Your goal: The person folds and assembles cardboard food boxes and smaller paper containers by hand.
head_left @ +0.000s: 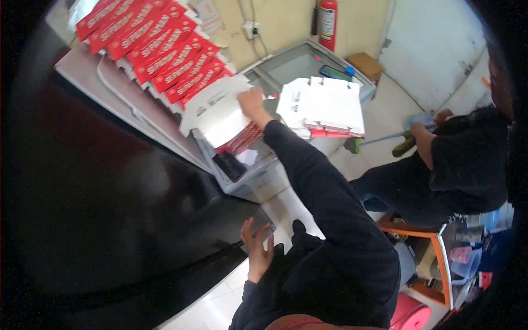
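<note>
My right hand (252, 104) reaches out over the glass-topped case, its fingers closed on the edge of a white carton (220, 110) with small print. Red packaging shows under that carton. My left hand (257, 250) is held low near my body, fingers spread, holding nothing. Beyond the carton, a long row of overlapping red and white boxes (159, 49) leans to the upper left. To the right of my right hand lies a stack of flat white cartons (324, 104) with red edges. A dark object (229, 166) rests near the case's front corner.
The glass-topped case (280, 65) bears a phone (334, 72) and a blue cap (350, 71). A red fire extinguisher (328, 26) hangs behind. At the right, another person in dark clothes (467, 159) holds a long handle. An orange-edged shelf (444, 269) stands lower right; a black surface (110, 192) fills the left.
</note>
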Motion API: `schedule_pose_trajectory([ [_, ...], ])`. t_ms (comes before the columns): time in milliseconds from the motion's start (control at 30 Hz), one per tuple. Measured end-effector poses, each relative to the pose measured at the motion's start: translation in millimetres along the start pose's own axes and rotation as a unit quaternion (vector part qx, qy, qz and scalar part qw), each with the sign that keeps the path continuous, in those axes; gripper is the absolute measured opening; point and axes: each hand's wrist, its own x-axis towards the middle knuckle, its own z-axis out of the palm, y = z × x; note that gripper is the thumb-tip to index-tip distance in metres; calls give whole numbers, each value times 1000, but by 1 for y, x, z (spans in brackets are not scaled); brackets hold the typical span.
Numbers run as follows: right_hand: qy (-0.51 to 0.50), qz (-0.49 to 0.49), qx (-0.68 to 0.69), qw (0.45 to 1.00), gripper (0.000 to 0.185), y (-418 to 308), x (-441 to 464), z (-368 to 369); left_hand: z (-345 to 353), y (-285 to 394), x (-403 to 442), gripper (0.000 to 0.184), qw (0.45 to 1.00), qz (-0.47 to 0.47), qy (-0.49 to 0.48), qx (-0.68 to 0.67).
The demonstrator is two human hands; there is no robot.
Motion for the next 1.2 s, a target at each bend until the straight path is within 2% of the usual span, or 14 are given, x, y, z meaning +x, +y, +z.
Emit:
schedule_pose_trajectory([
  [100,-50,46,20,998,20,-8,6,8,-5,4,3,35,1000,-11,-18,-19],
  [167,65,57,5,996,19,-10,-7,31,-2,-2,4,34,998,1,-32,-46],
  [200,145,45,65,986,19,-10,-18,36,-1,-4,2,30,998,-9,-44,-41],
  [233,132,54,134,981,22,-10,-44,2,-2,-3,1,23,997,3,-59,-49],
  [267,267,-2,211,940,22,-6,-76,-13,-4,-4,-1,18,996,8,-69,-53],
  [300,264,-23,312,912,19,1,-108,-33,-3,-9,-2,15,993,38,-96,-55],
  [367,220,-20,379,899,16,18,-174,-29,-3,-23,-3,16,984,89,-145,-57],
  [433,36,75,394,915,15,39,-254,-46,-1,-34,-1,11,973,126,-183,-61],
  [467,54,70,364,927,18,47,-296,-28,0,-36,0,9,967,143,-201,-63],
  [533,-83,105,295,946,16,65,-386,-10,-2,-33,2,7,960,160,-222,-51],
  [600,-277,173,295,898,13,79,-465,-13,-3,-34,3,7,953,166,-249,-54],
  [700,-347,246,257,868,27,78,-554,-6,3,-37,3,7,947,151,-272,-82],
  [933,-272,403,284,826,24,44,-541,-9,16,-41,10,15,935,182,-282,-111],
  [1200,-17,309,285,907,19,75,-419,-3,25,-26,14,13,965,146,-178,-127],
])
